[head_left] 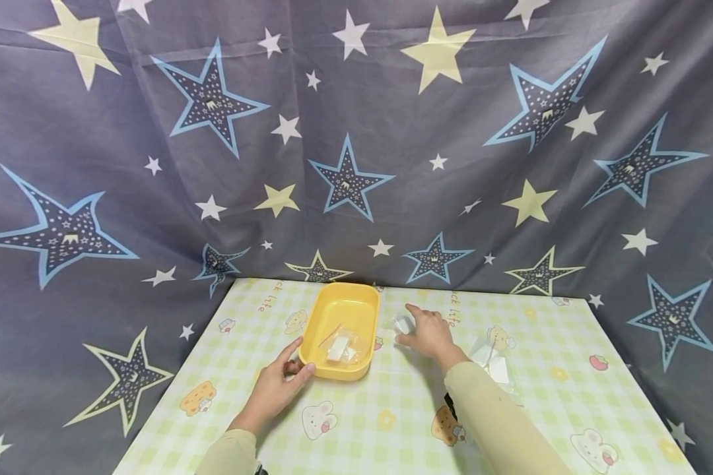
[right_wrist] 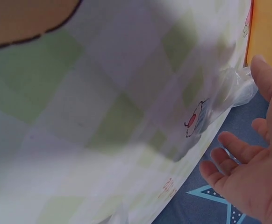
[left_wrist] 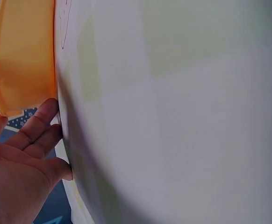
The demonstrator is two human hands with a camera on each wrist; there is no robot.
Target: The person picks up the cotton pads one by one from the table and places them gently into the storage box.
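Note:
A yellow rectangular tray [head_left: 364, 375] sits on the patterned tablecloth, with a clear plastic packet [head_left: 340, 348] holding a white piece inside it. At the tray's near left corner, my left hand [head_left: 273, 392] touches the rim with thumb and forefinger. The left wrist view shows its other fingers loosely bent beside the tray wall [left_wrist: 26, 51]. Right of the tray, my right hand [head_left: 428, 333] is spread, thumb apart from the fingers. A small clear plastic bag [head_left: 403, 324] lies by its fingertips; in the right wrist view that bag [right_wrist: 241, 86] shows beside the thumb.
Another clear packet [head_left: 499, 368] with a white piece lies on the tablecloth [head_left: 386, 435], partly behind the right forearm. A dark curtain [head_left: 386, 105] printed with stars hangs behind the table's far edge and around both sides.

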